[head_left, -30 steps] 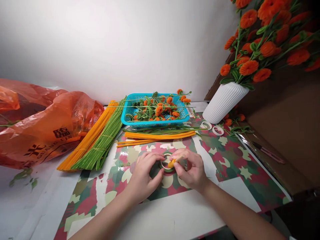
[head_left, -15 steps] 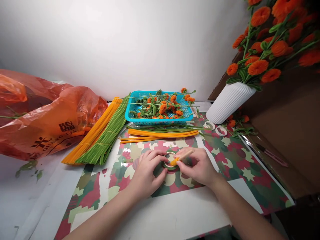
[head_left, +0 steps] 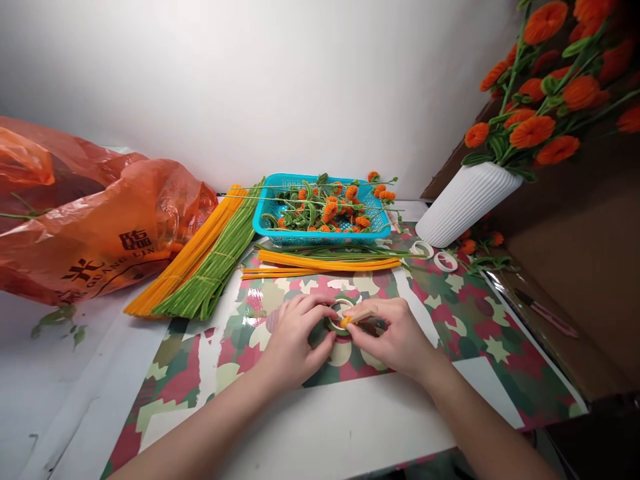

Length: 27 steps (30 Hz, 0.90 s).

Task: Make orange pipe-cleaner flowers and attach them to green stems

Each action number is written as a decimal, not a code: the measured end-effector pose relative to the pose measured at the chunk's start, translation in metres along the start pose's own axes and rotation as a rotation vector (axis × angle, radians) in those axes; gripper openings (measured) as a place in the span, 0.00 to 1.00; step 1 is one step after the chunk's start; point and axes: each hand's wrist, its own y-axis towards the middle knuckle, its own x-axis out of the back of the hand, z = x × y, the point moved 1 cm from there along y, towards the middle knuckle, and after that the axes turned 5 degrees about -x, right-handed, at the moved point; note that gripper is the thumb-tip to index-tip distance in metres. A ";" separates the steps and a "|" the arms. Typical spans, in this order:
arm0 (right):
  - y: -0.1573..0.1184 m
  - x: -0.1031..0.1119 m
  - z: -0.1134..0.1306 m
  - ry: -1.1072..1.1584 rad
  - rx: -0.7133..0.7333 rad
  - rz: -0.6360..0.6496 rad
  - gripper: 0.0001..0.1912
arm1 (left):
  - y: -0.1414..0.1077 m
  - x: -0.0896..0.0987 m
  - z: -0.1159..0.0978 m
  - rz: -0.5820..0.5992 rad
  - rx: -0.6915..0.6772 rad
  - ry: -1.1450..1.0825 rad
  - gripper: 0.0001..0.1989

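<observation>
In the head view my right hand [head_left: 393, 330] pinches a pale wooden stick [head_left: 367, 313] together with a small orange pipe cleaner piece [head_left: 345, 322] at its tip. Below them a roll of green tape [head_left: 342, 333] lies flat on the camouflage-patterned sheet, partly covered by my fingers. My left hand [head_left: 300, 337] is at the roll's left edge, thumb and index finger apart, the fingertips close to the orange piece. Whether those fingertips touch it, I cannot tell. Just beyond my hands lie loose orange pipe cleaners [head_left: 330, 262] and thin green stems [head_left: 350, 252].
A blue basket [head_left: 323, 236] holds orange flowers with green stems. Left of it lie orange [head_left: 187, 260] and green pipe cleaner bundles [head_left: 215, 263] beside an orange plastic bag [head_left: 110, 220]. At right stand a white vase [head_left: 460, 203], two white tape rolls [head_left: 445, 261] and a pink-handled cutter [head_left: 553, 319].
My right hand has turned the stick slightly and brought the orange piece a little left, closer to my left fingertips. The whole view has shifted slightly.
</observation>
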 end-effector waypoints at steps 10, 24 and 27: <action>0.000 -0.003 -0.003 -0.043 -0.030 0.049 0.06 | -0.001 0.000 -0.001 -0.007 -0.009 -0.007 0.08; 0.002 -0.005 -0.010 -0.106 -0.095 0.000 0.05 | 0.001 -0.001 0.000 -0.001 -0.005 0.007 0.07; 0.002 -0.006 -0.012 -0.119 -0.093 0.001 0.03 | 0.000 -0.002 0.001 -0.002 -0.007 0.016 0.07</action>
